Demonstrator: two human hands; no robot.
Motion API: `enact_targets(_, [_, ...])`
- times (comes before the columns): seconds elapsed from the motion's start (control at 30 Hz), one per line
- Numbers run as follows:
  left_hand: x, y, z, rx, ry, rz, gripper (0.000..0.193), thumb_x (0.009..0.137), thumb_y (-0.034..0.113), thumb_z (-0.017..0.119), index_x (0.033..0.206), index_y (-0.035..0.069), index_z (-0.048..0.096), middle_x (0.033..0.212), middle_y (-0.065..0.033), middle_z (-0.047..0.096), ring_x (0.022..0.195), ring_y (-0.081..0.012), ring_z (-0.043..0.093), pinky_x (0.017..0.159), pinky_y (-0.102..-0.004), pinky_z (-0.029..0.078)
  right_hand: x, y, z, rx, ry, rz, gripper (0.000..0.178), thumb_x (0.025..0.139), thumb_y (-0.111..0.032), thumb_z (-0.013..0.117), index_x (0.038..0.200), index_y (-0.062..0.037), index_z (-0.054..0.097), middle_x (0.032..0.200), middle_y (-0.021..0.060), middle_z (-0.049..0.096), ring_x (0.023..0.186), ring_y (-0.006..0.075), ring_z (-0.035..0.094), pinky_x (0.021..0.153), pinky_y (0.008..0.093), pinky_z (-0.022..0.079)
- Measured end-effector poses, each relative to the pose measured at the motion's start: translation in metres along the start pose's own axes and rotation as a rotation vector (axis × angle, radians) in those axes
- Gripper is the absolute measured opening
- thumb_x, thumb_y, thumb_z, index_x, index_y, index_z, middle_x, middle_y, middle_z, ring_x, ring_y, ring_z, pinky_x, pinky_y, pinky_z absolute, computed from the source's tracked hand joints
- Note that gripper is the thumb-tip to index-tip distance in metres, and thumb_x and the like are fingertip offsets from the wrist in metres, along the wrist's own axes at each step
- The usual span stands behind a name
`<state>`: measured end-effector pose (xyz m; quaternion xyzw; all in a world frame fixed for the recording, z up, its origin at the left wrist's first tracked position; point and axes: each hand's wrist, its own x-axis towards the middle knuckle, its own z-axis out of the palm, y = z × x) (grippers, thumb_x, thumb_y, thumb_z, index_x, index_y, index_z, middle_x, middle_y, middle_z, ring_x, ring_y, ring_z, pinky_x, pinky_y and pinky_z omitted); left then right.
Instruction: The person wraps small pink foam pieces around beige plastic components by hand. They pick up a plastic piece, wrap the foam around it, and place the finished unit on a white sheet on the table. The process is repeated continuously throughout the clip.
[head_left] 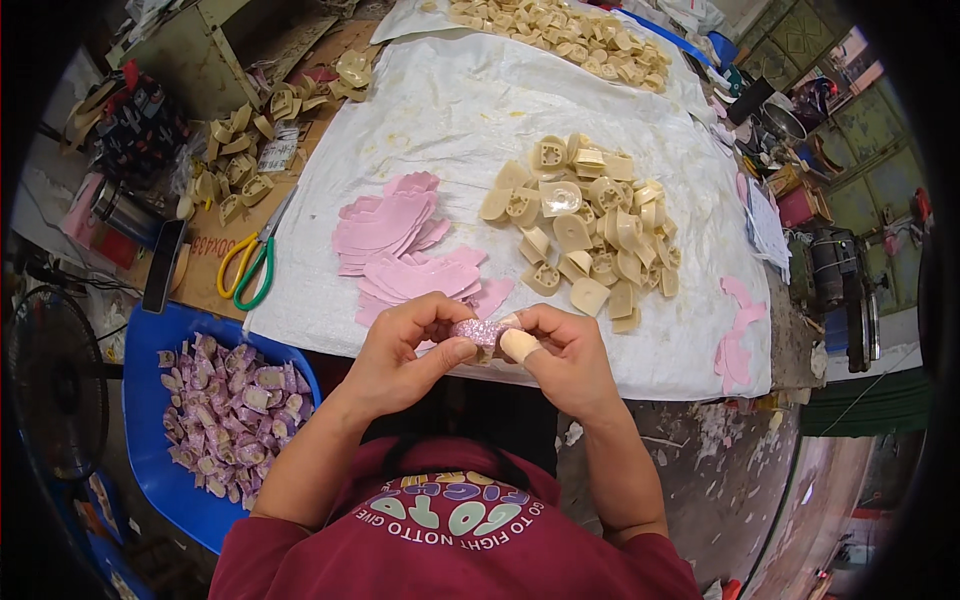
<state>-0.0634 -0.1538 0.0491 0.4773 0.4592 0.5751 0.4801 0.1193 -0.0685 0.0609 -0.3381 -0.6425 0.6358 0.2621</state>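
Note:
Between my two hands, near the front edge of the table, is a small shoe heel point(477, 331) covered in pink glitter material. My left hand point(408, 350) pinches its left end between thumb and fingers. My right hand point(568, 358) grips the other end, with a pale covering on the thumb; the fingers partly hide the heel. Just beyond my left hand lie overlapping pink sheet pieces point(395, 240). A heap of bare beige heels point(600, 225) sits beyond my right hand. At the lower left, a blue basin point(142, 400) holds many glitter-covered heels point(235, 415).
White sheeting point(440, 130) covers the table. Scissors point(262, 250) with yellow and green handles lie at its left edge, near a dark phone point(165, 265). More beige heels point(570, 40) are piled at the far end. Pink scraps point(735, 345) lie at right; a fan point(55, 385) stands far left.

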Motion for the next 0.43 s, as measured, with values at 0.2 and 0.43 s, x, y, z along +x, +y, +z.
enact_targets(0.2, [0.003,-0.007,0.004,-0.199,0.080,-0.143,0.017,0.089,0.009,0.066,0.101,-0.002,0.059,0.091,-0.0050,0.064,0.078,-0.0080,0.060,0.070,-0.0229,0.050,0.009,0.007,0.002,0.048,0.041,-0.040,0.010,0.086,-0.003,0.061,0.094,0.0014,0.064,0.082,0.0021,0.064,0.072,0.0070,0.059,0.065,0.0234,0.049])
enact_targets(0.43, [0.006,-0.009,-0.005,-0.301,0.059,-0.211,0.022,0.091,0.014,0.065,0.105,-0.002,0.059,0.095,-0.0072,0.065,0.079,-0.0116,0.063,0.071,-0.0260,0.054,0.003,0.023,-0.001,0.226,-0.077,0.020,0.019,0.088,-0.003,0.059,0.107,0.0013,0.063,0.094,0.0038,0.066,0.084,0.0075,0.060,0.075,0.0235,0.050])
